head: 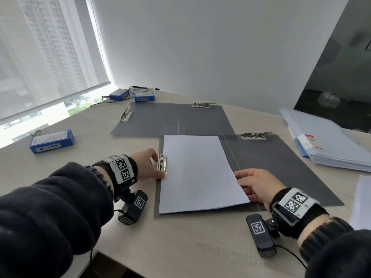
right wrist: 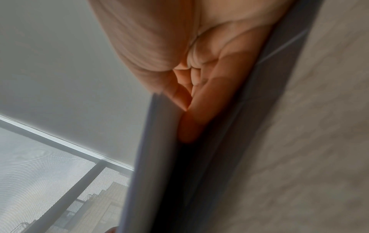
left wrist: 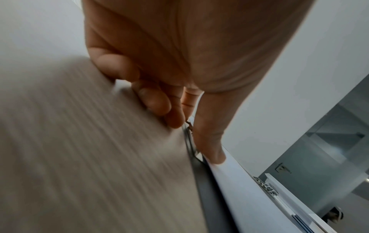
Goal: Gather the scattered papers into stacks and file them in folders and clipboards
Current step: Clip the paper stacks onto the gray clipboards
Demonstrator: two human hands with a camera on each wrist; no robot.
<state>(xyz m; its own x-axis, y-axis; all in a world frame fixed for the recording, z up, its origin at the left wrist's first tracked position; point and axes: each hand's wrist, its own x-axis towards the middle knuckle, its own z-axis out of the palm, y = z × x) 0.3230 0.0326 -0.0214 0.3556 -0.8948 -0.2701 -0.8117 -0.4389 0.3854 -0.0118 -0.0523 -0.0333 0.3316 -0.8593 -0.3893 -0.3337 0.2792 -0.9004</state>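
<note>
Centre frame in my head view, the paper stack (head: 198, 173) lies on the left half of the open grey folder (head: 281, 167) on the table (head: 180, 247). My left hand (head: 147, 166) grasps the metal clip (head: 162, 164) at the folder's left edge, fingers curled against it, thumb tip on the paper's edge. My right hand (head: 257, 185) pinches the stack's right edge, fingers slid beneath, that edge raised slightly off the folder

**Paper edge raised off the folder**

Your right hand (right wrist: 199, 55) pinches the tilted paper (right wrist: 151, 157), with its fingers (right wrist: 191, 126) underneath and the thumb on the other face. The grey folder (right wrist: 279, 55) lies on the wooden table (right wrist: 319, 141). A window (right wrist: 49, 181) shows behind.
</note>
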